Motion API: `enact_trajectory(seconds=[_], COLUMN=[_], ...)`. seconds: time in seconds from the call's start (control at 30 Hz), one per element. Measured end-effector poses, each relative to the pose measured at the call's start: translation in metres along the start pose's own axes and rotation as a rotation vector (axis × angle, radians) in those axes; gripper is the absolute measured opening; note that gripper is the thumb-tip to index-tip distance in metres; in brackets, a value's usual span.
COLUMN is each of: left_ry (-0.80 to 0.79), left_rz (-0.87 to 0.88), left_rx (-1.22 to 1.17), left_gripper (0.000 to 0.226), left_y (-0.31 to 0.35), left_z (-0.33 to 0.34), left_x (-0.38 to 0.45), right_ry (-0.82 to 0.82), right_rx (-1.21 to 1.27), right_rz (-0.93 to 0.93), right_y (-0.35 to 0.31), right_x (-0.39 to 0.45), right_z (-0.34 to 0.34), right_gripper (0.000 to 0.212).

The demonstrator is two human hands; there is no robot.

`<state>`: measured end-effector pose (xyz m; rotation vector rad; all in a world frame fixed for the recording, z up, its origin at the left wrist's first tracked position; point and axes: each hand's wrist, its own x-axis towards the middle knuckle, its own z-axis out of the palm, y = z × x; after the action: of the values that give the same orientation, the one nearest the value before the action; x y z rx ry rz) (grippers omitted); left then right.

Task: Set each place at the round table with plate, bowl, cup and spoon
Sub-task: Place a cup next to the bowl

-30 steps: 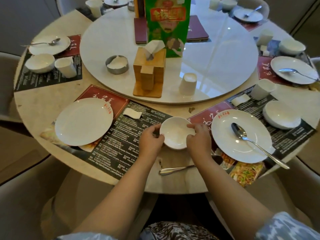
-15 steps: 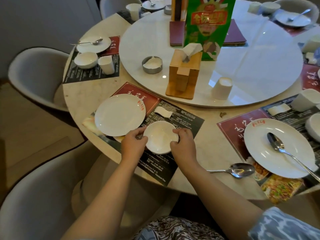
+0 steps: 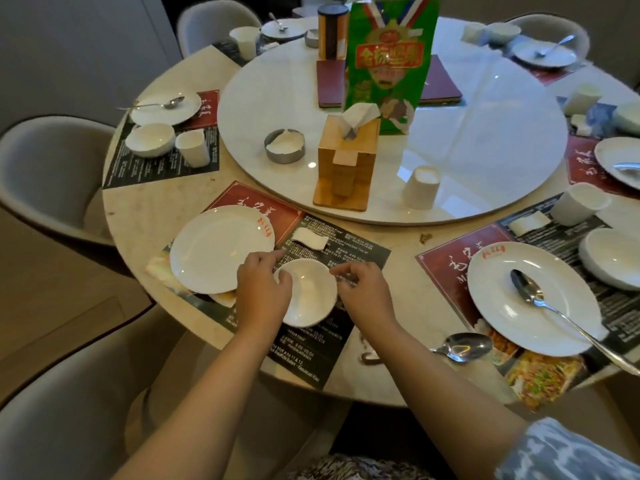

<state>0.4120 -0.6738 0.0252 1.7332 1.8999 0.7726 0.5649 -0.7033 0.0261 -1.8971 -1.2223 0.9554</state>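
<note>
A small white bowl [image 3: 308,294] sits on the dark placemat [image 3: 349,258] in front of me, just right of a white plate [image 3: 218,249]. My left hand [image 3: 263,289] grips the bowl's left rim. The fingertips of my right hand [image 3: 363,289] pinch its right rim. A loose spoon [image 3: 464,346] lies on the bare table to the right of this placemat. An upturned white cup [image 3: 420,187] stands on the turntable's near edge. The place to the right has a plate [image 3: 502,306] with a spoon [image 3: 530,289] on it, a bowl [image 3: 613,258] and a cup [image 3: 578,202].
A white turntable [image 3: 485,150] carries a wooden tissue box [image 3: 346,161], a metal ashtray [image 3: 284,146] and a green bag [image 3: 388,64]. A folded white packet [image 3: 310,239] lies behind the bowl. The left place holds a plate [image 3: 166,107], bowl [image 3: 150,140] and cup [image 3: 194,147]. Grey chairs [image 3: 45,168] ring the table.
Both hands carried the bowl left, from the gap between two placemats onto the dark placemat beside the plate. My view swung left with it.
</note>
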Motion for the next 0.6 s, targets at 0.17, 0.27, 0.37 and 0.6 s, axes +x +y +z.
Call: enact_trajectory(seconds=[0.17, 0.27, 0.37, 0.6], left_ry=[-0.098, -0.153, -0.225, -0.339], left_rz=[0.255, 0.353, 0.389, 0.386], left_rx=[-0.064, -0.042, 0.006, 0.121], left_gripper=[0.02, 0.02, 0.024, 0.044], left_y=[0.06, 0.093, 0.114, 0.129], left_z=[0.038, 0.072, 0.108, 0.156], left_x=[0.034, 0.058, 0.078, 0.093], right_ry=[0.16, 0.258, 0.302, 0.153], right_rx=[0.033, -0.121, -0.287, -0.503], right_rz=[-0.034, -0.107, -0.188, -0.104], right_y=[0.003, 0.003, -0.001, 0.0], right_x=[0.046, 0.081, 0.121, 0.188], right_z=[-0.05, -0.084, -0.112, -0.138], right_gripper=[0.022, 0.028, 0.04, 0.063])
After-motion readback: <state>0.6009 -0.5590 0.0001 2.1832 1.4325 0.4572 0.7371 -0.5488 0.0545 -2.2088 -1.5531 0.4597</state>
